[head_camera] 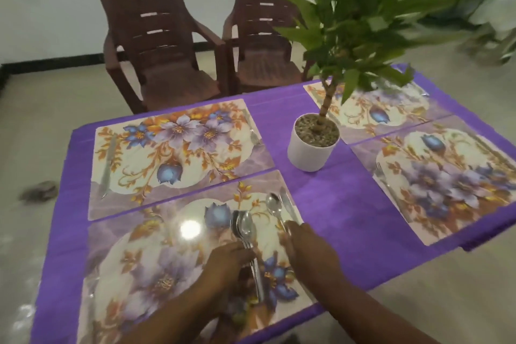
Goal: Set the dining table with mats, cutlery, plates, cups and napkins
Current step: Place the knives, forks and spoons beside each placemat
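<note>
Four floral mats lie on the purple tablecloth [321, 204]. Over the near mat [156, 265], my left hand [231, 260] grips a bundle of spoons [244, 226] by the handles, bowls pointing away from me. A single spoon [272, 202] and a knife [286, 201] lie side by side at this mat's right edge. My right hand [310, 254] reaches forward with fingers extended, its fingertips touching the end of the single spoon's handle. The far left mat [178, 148] holds a knife [107, 165] on its left and a fork [254, 135] on its right. Another fork [381, 173] lies on the right mat [446, 181].
A white pot with a leafy plant [312, 148] stands mid-table, its leaves hanging over the far right mat [391, 109]. Two brown plastic chairs [156, 45] stand beyond the table's far edge. A small dark object [39, 190] lies on the floor at left.
</note>
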